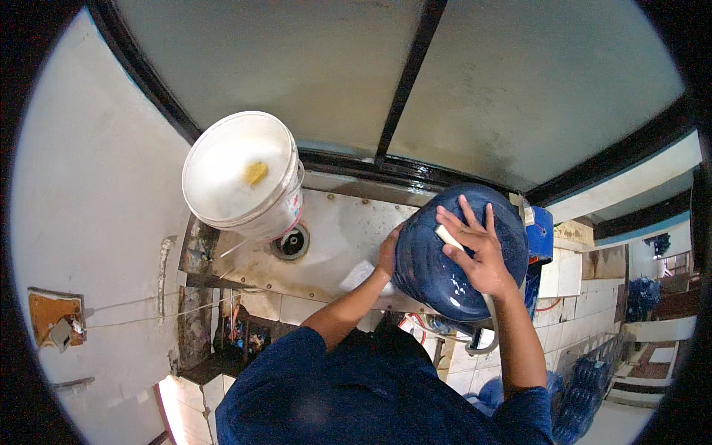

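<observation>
Blue shirt (pixel 371 397), nearest me, six o'clock. Jug (pixel 432 258): three o'clock from left hand (pixel 387 256), whose grip I cannot tell. Right hand (pixel 482 261): over jug, clamped on hose (pixel 447 236), end toward ten o'clock.

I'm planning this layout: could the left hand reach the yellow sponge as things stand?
Probably yes: the yellow sponge lies in the open-topped bucket with nothing over it, but the left hand touches the blue bottle and would likely have to leave it first.
</observation>
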The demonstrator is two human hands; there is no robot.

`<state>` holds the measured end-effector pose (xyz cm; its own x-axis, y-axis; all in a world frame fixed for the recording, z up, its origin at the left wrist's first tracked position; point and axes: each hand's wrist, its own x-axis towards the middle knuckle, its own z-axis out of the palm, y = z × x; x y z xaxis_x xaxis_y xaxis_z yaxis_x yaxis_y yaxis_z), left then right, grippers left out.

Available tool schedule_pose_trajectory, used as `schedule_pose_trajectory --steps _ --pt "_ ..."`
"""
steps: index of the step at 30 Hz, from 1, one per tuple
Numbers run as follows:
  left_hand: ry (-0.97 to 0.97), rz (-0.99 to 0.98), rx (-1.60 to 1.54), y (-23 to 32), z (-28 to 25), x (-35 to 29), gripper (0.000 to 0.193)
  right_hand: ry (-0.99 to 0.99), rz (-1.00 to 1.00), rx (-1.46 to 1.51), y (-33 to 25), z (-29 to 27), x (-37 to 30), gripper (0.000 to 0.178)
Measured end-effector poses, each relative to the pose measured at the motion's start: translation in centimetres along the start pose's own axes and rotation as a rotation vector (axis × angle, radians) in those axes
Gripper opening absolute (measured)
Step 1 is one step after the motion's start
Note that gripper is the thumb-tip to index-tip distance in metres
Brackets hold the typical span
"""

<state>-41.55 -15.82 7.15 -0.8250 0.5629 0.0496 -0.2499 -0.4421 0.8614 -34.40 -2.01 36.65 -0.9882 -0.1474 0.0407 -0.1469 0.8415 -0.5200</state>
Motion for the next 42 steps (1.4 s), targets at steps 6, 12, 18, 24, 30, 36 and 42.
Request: schedule_pose_trajectory --steps 6,12,18,24,30,36,42 --pt "0.062 0.080 -0.226 4.7 5.1 -0.5 0.090 -0.024 0.003 0.028 0.1 -0.5 0.0 0.052" --pt "0.025 0.367 -0.025 14.4 9.1 1.4 0.106 -0.030 -0.028 -0.022 0.3 -0.1 -0.6 0.053" --pt "-0.574 0.298 0.190 15.8 5.3 10.2 0.078 -0.040 -0.028 0.007 0.0 0.0 -0.2 0.053" --pt "-0.283 0.186 0.117 12.7 4.4 5.6 0.070 -0.012 -0.014 -0.005 0.0 0.2 -0.1 0.051" --pt "-0.016 0.252 0.166 4.9 2.9 -1.7 0.078 0.005 -0.029 -0.030 -0.4 0.1 -0.1 0.051" --pt "-0.184 -0.628 -0.257 12.4 3.0 5.5 0.059 0.002 -0.015 -0.044 -0.6 0.2 -0.2 0.051" --pt "-0.213 -0.204 -0.063 10.5 3.3 7.3 0.056 0.005 -0.013 -0.027 -0.7 0.0 -0.2 0.050"
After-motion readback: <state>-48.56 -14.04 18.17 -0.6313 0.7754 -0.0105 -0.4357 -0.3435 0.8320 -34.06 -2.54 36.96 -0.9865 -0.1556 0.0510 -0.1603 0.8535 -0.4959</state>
